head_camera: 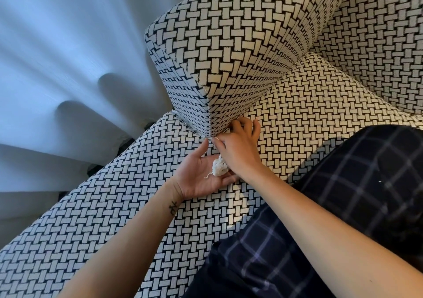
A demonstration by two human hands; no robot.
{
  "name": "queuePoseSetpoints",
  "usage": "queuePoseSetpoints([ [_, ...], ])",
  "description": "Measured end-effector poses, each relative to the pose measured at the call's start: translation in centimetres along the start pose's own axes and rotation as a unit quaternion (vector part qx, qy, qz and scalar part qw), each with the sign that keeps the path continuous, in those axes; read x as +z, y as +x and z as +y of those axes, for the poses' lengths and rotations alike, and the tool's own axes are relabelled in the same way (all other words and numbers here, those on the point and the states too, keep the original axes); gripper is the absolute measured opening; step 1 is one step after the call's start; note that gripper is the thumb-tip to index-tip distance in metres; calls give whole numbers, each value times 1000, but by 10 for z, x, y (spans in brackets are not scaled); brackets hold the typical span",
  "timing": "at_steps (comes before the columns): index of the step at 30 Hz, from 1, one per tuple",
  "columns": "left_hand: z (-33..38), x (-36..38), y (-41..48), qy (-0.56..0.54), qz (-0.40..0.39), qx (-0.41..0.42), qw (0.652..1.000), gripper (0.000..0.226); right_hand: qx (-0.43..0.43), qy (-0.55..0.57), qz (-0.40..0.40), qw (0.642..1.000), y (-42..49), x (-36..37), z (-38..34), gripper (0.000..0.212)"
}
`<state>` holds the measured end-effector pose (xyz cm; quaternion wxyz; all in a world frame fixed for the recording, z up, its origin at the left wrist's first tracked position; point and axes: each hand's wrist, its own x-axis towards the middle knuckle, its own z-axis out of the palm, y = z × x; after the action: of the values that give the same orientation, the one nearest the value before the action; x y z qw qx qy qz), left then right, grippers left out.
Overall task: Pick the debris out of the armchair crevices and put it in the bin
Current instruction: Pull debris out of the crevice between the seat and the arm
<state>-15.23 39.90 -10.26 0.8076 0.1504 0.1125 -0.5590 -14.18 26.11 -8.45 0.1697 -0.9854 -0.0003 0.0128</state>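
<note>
Already some white debris (220,168) lies on the spread left hand (199,176); the right hand (239,147), fingers curled, probes the armchair crevice (256,102), grip unclear; binning remains.

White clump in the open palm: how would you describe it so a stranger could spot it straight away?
Find the basket-weave armchair arm and follow its front corner down to the seat cushion. There the left hand lies palm up with the white clump on it. It alone is plain, crumpled and frayed, trailing a loose thread.
</note>
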Motion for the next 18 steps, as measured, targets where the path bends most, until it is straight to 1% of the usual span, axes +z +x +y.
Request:
queuePoseSetpoints([
  [3, 0, 1, -1, 9, 5, -5, 1000, 85, 29, -11, 32, 999, -4, 1, -1, 23],
  [5, 0, 0, -1, 9, 5, -4, 1000, 85, 38, -18, 39, 998, -5, 0, -3, 23],
  [9, 0, 3, -1, -7, 4, 2, 1000, 85, -8, 40, -31, 999, 2, -9, 0, 31],
  [12, 0, 5, -2, -14, 10, 4, 1000, 86, -65, 36, -63, 995, 11, -15, 6, 37],
  [15, -1, 6, -2, -11, 19, 11, 1000, 86, -102, 26, -75, 992, 14, -16, 9, 38],
  [18, 0, 5, -1, -9, 26, 14, 1000, 88, -99, 62, -51, 992, 13, -15, 10, 33],
])
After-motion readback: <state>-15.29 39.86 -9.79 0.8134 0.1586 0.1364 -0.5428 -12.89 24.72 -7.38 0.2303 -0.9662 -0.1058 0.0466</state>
